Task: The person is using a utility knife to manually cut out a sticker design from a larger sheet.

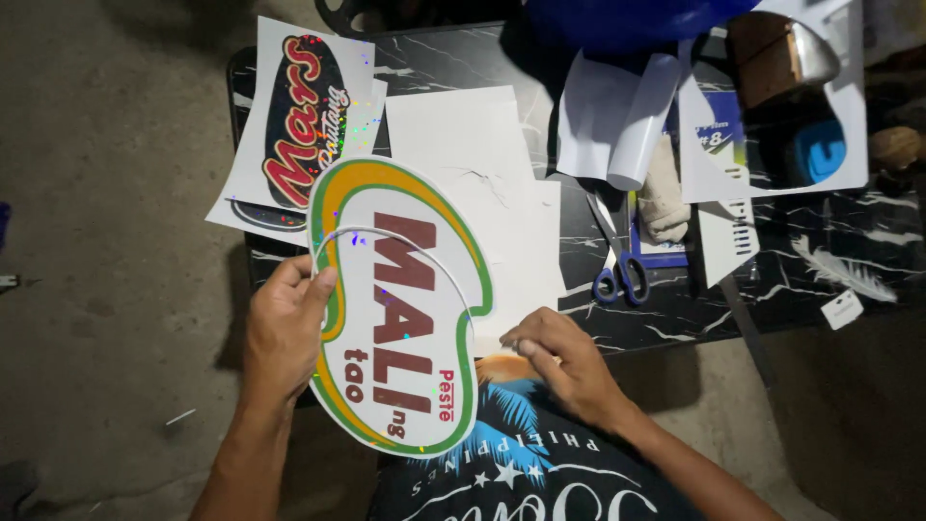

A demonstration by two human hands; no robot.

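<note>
My left hand [285, 328] grips the left edge of a kidney-shaped printed sign [400, 309] with a white face, dark red lettering and orange and green borders. A thin white strip [424, 253] arcs loosely over the sign's face. My right hand [564, 357] pinches the sign's right edge near its lower lobe, fingers closed on it. The sign is held over my lap, partly above the near edge of a black marbled table [820, 260].
On the table lie a printed sheet with a dark oval logo [309, 116], blank white sheets [463, 135], blue-handled scissors [619, 265], curled white paper [637, 116], a white cut-out backing sheet [849, 106] and a wooden block [767, 58]. Concrete floor lies to the left.
</note>
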